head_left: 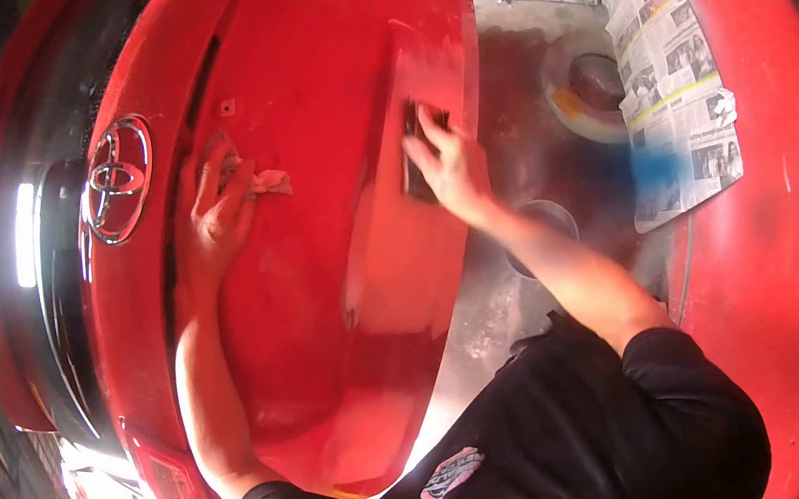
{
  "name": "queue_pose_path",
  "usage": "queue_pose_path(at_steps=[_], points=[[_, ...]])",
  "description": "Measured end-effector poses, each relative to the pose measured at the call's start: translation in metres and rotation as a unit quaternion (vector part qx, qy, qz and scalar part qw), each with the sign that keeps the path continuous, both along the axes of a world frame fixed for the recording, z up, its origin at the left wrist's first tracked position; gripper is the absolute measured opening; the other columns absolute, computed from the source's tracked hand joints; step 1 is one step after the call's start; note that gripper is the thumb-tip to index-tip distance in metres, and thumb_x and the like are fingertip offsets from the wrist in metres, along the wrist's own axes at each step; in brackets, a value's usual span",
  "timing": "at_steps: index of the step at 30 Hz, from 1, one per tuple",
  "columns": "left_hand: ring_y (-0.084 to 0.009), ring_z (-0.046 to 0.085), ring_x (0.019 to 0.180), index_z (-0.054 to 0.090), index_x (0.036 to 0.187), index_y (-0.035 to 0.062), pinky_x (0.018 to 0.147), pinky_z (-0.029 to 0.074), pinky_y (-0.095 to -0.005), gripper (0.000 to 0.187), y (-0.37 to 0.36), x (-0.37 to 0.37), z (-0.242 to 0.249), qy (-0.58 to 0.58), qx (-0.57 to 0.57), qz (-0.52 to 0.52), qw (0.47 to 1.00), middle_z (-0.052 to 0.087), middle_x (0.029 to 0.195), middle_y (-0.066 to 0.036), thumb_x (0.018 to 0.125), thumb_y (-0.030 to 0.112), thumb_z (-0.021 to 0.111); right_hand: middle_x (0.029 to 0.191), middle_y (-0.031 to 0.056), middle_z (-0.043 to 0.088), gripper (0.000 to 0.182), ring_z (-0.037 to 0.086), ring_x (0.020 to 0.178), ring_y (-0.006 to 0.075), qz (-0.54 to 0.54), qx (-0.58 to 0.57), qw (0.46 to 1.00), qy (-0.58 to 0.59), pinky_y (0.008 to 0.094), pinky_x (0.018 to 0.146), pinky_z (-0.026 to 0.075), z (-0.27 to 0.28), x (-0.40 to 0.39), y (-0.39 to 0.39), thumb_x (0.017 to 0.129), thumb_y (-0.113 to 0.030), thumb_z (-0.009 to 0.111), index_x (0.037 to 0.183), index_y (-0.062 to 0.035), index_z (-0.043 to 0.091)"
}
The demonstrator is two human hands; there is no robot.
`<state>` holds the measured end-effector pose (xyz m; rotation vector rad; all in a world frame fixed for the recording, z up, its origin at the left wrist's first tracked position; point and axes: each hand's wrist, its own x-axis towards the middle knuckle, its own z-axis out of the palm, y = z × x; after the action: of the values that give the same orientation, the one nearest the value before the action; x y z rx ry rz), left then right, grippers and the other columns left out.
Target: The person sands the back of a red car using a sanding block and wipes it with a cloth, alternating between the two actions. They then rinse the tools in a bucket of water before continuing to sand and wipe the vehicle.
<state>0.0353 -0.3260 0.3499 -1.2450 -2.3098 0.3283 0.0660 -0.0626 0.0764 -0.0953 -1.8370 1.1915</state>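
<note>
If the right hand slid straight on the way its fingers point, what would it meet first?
Past its dark block, the right hand seems free to slide along the red panel, though depth is unclear.

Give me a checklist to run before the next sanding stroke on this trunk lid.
1. Right hand on the dark block: ok.
2. Block against the trunk lid: ok.
3. Crumpled rag within reach, by the left hand: ok.
4. Toyota emblem masked: not ok, bare chrome shows.
5. Block clear of the emblem: ok.
6. Surface under the block smooth: cannot tell, block and hand cover it.
</note>
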Motion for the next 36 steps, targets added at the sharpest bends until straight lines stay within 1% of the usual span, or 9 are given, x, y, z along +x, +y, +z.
queue_pose_path(at_steps=[4, 7, 11, 15, 19, 23, 29, 32, 36], points=[[-0.0371, 0.059, 0.138, 0.079, 0.122, 0.0078, 0.110, 0.056, -0.0497, 0.042, -0.001, -0.002, 0.004, -0.022, 0.004, 0.001, 1.000, 0.063, 0.150, -0.011, 0.080, 0.001, 0.083, 0.104, 0.0239, 0.077, 0.056, 0.077, 0.099, 0.0395, 0.052, -0.119, 0.991, -0.029, 0.0507, 0.086, 0.061, 0.026, -0.066, 0.013, 0.099, -0.032, 0.076, 0.146, -0.0019, 0.067], [-0.0368, 0.060, 0.137, 0.079, 0.122, 0.0068, 0.110, 0.056, -0.0495, 0.043, 0.000, 0.003, 0.001, -0.017, 0.003, -0.004, 1.000, 0.063, 0.150, -0.011, 0.080, 0.000, 0.083, 0.085, 0.0215, 0.072, 0.038, 0.075, 0.081, 0.0421, -0.002, -0.035, 0.988, -0.148, 0.0525, 0.068, 0.056, 0.080, -0.091, 0.040, 0.098, -0.038, 0.075, 0.114, -0.0043, 0.068], [-0.0364, 0.061, 0.136, 0.078, 0.122, 0.0057, 0.111, 0.055, -0.0491, 0.042, 0.001, 0.000, 0.003, -0.016, -0.001, 0.004, 1.000, 0.062, 0.152, -0.012, 0.081, -0.001, 0.082, 0.127, 0.0286, 0.073, 0.061, 0.076, 0.117, 0.0385, -0.048, 0.072, 0.996, 0.033, 0.0491, 0.098, 0.060, 0.010, 0.002, 0.005, 0.101, -0.030, 0.076, 0.150, 0.0019, 0.061], [-0.0362, 0.060, 0.137, 0.078, 0.123, 0.0051, 0.113, 0.054, -0.0494, 0.043, 0.004, 0.003, 0.006, -0.044, 0.007, 0.002, 0.999, 0.062, 0.153, -0.012, 0.081, -0.002, 0.081, 0.120, 0.0276, 0.075, 0.058, 0.077, 0.111, 0.0380, 0.102, -0.139, 0.983, -0.066, 0.0496, 0.092, 0.060, 0.035, -0.028, 0.007, 0.099, -0.030, 0.076, 0.148, -0.0018, 0.065], [-0.0373, 0.059, 0.138, 0.078, 0.123, 0.0054, 0.114, 0.053, -0.0495, 0.044, 0.003, 0.002, 0.004, -0.036, 0.010, 0.002, 0.999, 0.062, 0.152, -0.012, 0.079, -0.002, 0.081, 0.093, 0.0230, 0.076, 0.055, 0.076, 0.089, 0.0429, 0.023, -0.051, 0.985, -0.161, 0.0551, 0.074, 0.059, 0.058, -0.095, 0.030, 0.100, -0.040, 0.071, 0.146, -0.0101, 0.067], [-0.0385, 0.058, 0.139, 0.078, 0.124, 0.0057, 0.113, 0.053, -0.0497, 0.046, 0.001, -0.001, 0.001, -0.023, 0.005, 0.006, 1.000, 0.061, 0.154, -0.012, 0.079, -0.002, 0.081, 0.132, 0.0288, 0.072, 0.064, 0.073, 0.120, 0.0447, -0.053, 0.087, 0.995, -0.009, 0.0504, 0.102, 0.059, 0.021, 0.017, -0.002, 0.099, -0.031, 0.076, 0.154, -0.0017, 0.060], [-0.0381, 0.060, 0.135, 0.078, 0.122, 0.0104, 0.106, 0.058, -0.0504, 0.042, 0.003, 0.001, 0.002, -0.020, 0.011, -0.003, 1.000, 0.062, 0.149, -0.011, 0.081, 0.004, 0.083, 0.117, 0.0271, 0.075, 0.065, 0.075, 0.111, 0.0446, 0.026, -0.112, 0.993, -0.033, 0.0522, 0.091, 0.061, 0.037, -0.133, 0.014, 0.102, -0.042, 0.069, 0.158, -0.0099, 0.056], [-0.0387, 0.059, 0.136, 0.078, 0.122, 0.0094, 0.106, 0.058, -0.0498, 0.042, 0.001, -0.003, 0.001, 0.007, -0.003, -0.016, 1.000, 0.062, 0.150, -0.011, 0.081, 0.002, 0.082, 0.131, 0.0288, 0.072, 0.068, 0.070, 0.125, 0.0436, 0.070, -0.049, 0.980, -0.178, 0.0533, 0.102, 0.057, 0.056, -0.040, 0.024, 0.103, -0.041, 0.068, 0.159, -0.0057, 0.054], [-0.0380, 0.058, 0.138, 0.078, 0.124, 0.0061, 0.112, 0.054, -0.0499, 0.043, -0.002, -0.002, 0.003, -0.018, 0.002, -0.004, 1.000, 0.060, 0.155, -0.012, 0.082, 0.000, 0.081, 0.140, 0.0273, 0.069, 0.056, 0.070, 0.130, 0.0384, 0.011, -0.011, 0.999, 0.031, 0.0487, 0.110, 0.055, 0.001, -0.011, 0.004, 0.097, -0.022, 0.079, 0.147, 0.0009, 0.065]])
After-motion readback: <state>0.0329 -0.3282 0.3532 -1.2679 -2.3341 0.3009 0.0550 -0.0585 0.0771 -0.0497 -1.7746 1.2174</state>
